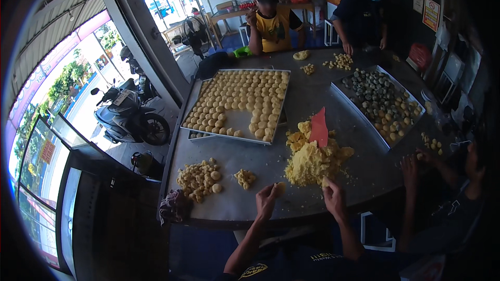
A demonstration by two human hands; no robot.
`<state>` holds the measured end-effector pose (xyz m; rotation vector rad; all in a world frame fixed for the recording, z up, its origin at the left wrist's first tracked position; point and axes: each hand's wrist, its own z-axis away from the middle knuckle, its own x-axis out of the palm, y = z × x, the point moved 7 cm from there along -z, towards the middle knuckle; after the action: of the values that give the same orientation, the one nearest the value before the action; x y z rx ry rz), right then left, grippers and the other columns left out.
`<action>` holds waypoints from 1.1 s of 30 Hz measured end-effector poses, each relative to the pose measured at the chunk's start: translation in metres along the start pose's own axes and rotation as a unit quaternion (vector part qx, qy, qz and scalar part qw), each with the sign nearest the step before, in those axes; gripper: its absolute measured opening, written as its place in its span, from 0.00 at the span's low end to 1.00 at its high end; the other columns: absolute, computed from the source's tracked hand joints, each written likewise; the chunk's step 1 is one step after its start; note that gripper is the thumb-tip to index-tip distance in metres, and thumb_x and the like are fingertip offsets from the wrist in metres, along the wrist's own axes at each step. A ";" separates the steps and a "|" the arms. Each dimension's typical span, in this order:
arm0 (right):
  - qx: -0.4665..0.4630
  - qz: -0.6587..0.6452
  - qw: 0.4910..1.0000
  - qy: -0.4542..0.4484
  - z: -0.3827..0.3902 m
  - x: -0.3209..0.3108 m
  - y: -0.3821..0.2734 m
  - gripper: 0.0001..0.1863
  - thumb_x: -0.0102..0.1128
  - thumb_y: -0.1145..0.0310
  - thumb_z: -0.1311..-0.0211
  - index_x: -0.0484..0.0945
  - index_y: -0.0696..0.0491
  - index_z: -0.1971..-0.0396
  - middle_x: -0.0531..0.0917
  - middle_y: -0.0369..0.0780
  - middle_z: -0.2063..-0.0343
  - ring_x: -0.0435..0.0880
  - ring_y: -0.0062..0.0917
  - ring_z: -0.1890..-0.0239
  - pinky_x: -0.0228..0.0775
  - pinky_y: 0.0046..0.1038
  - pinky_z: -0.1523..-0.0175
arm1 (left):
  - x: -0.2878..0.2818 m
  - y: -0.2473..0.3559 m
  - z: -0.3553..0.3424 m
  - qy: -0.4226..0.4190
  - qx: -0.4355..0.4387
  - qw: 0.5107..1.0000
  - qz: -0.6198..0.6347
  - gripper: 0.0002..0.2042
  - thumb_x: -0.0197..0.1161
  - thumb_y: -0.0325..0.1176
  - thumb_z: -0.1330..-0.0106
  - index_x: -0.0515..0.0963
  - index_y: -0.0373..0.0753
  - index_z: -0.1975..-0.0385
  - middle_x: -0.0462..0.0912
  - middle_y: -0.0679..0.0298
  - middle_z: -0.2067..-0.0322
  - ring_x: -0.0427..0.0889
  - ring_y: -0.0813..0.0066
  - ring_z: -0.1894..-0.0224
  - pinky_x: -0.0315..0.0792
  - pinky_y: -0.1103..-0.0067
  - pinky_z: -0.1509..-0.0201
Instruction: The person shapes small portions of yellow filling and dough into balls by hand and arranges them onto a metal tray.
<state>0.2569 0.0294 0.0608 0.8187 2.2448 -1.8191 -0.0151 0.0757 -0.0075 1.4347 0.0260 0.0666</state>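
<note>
My left hand (266, 201) is closed on a small flattened piece of pale dough (280, 188), held above the near edge of the metal table. At the near right side of a yellow crumbly mound (310, 165), my right hand (335, 199) pinches a small yellow lump (326, 182). A red plastic scraper (319, 127) stands in the back of the mound. To the left of my left hand lie a small heap of dough pieces (245, 178) and a larger heap of dough pieces (197, 179).
A tray of round dough balls (240, 97) rests at left on another tray. At right, a tray (386, 144) holds dark and yellow balls. Two people stand or sit across the table (229, 162); another person's hands (409, 173) work at right. A crumpled cloth (175, 207) lies at the left corner.
</note>
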 end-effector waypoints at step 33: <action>0.016 -0.063 0.939 -0.338 -0.027 0.163 -0.006 0.38 0.79 0.60 0.60 0.78 0.53 0.44 0.82 0.42 0.71 0.80 0.26 0.68 0.74 0.28 0.60 | 0.008 0.024 0.019 -0.115 0.111 0.949 -0.270 0.13 0.66 0.32 0.41 0.79 0.37 0.57 0.84 0.51 0.63 0.85 0.55 0.59 0.76 0.68 0.56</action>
<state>0.1228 0.1065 0.0029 0.0141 1.8377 -1.8167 -0.0064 0.0602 0.0192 1.6067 0.2400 -0.5712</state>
